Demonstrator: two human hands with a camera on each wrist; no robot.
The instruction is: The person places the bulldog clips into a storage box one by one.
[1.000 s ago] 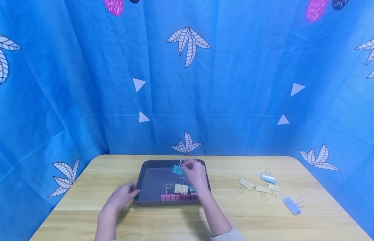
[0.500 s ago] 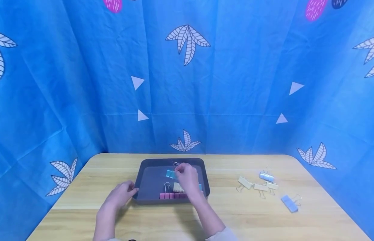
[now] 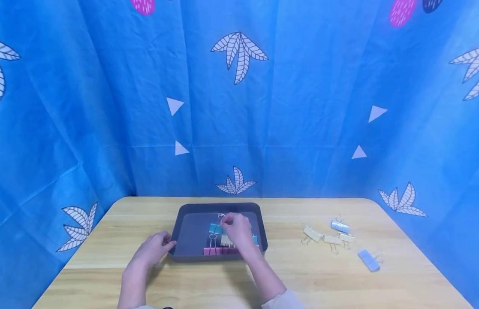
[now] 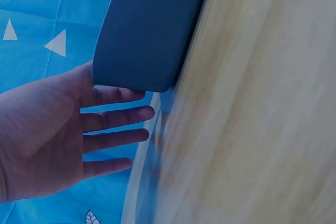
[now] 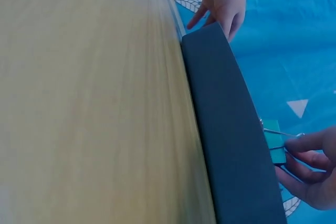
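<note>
A dark grey tray lies on the wooden table. My left hand touches its near left corner. In the left wrist view the left hand's fingers stretch out straight beside the tray wall, while the thumb tip is hidden behind it. Over the tray, my right hand pinches a teal binder clip by its wire handles. The right wrist view has this clip partly behind the tray wall. Pink binder clips line the tray's near side, with a cream binder clip behind them.
Right of the tray, cream binder clips, a shiny light-blue binder clip and a periwinkle binder clip lie on the table. Another blue clip shows inside the tray by the right forearm. A blue curtain hangs behind.
My right hand has moved left and down with the teal binder clip, lowering it towards the clips in the tray. The left hand has stayed at the tray's corner.
</note>
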